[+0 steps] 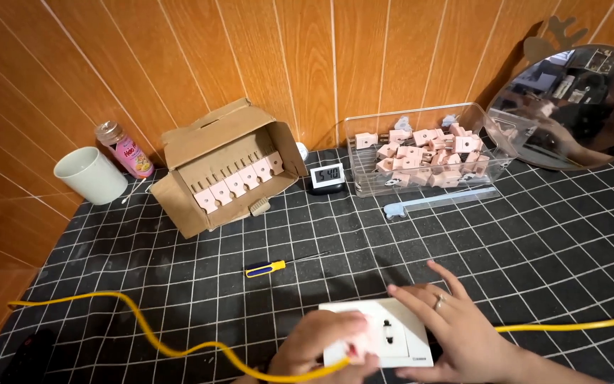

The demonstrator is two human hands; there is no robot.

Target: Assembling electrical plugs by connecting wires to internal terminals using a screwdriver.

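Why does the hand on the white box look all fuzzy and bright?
In the head view, the left hand is smeared by motion blur and washed out pale against the white socket box; the right hand looks sharper; wall planks bend near the edges, from wide-lens distortion.

White plastic socket box (399,334) at lower centre, crossed by a yellow cable (143,323). Table (548,235) covered in black cloth with a white grid. Screwdriver (268,268) with a yellow-and-blue handle. Pale pink plugs (428,149) in a clear tub, upper right. Brown cardboard box (214,153), white cup (92,174), orange wood-panel wall (286,50).
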